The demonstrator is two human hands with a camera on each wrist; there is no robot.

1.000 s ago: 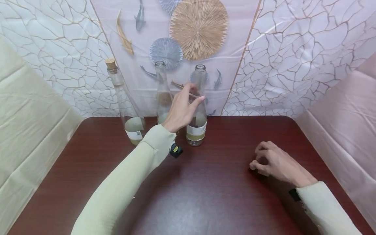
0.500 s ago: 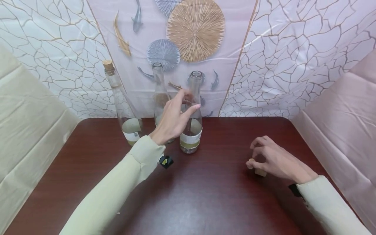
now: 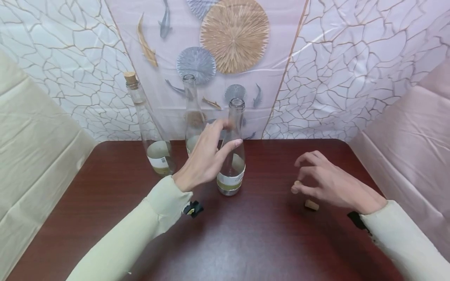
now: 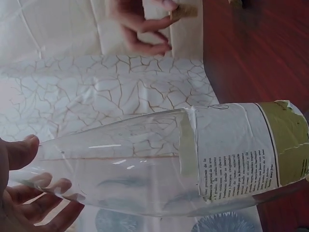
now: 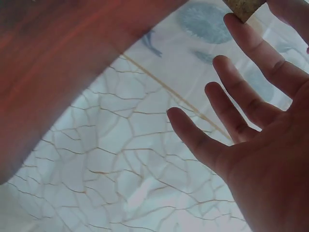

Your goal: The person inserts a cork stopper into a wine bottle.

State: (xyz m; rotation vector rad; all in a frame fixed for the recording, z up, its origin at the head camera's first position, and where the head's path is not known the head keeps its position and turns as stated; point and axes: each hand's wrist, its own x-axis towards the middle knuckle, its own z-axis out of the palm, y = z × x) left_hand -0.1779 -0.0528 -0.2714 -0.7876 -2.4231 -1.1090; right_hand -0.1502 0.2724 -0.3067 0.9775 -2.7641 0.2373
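My left hand (image 3: pixel 205 156) grips a clear glass bottle (image 3: pixel 231 180) around its upper body, below the uncorked mouth. The bottle stands nearly upright and has a torn white and olive label, its small print readable in part in the left wrist view. Over the right part of the table, my right hand (image 3: pixel 325 181) pinches a cork (image 5: pixel 245 7) between thumb and index finger, the other fingers spread apart. On the tabletop just below that hand lies a second cork (image 3: pixel 311 205).
Behind the left hand stands another uncorked glass bottle (image 3: pixel 192 117), partly hidden. Farther left, a bottle (image 3: pixel 159 156) wears a cork stopper (image 3: pixel 130 77). The dark red wooden table (image 3: pixel 246 242) ends at the back against a patterned cloth (image 3: pixel 337 78).
My left hand has brought the bottle nearer, away from the back edge. My right hand has risen off the table with one cork, leaving the other cork in plain sight.
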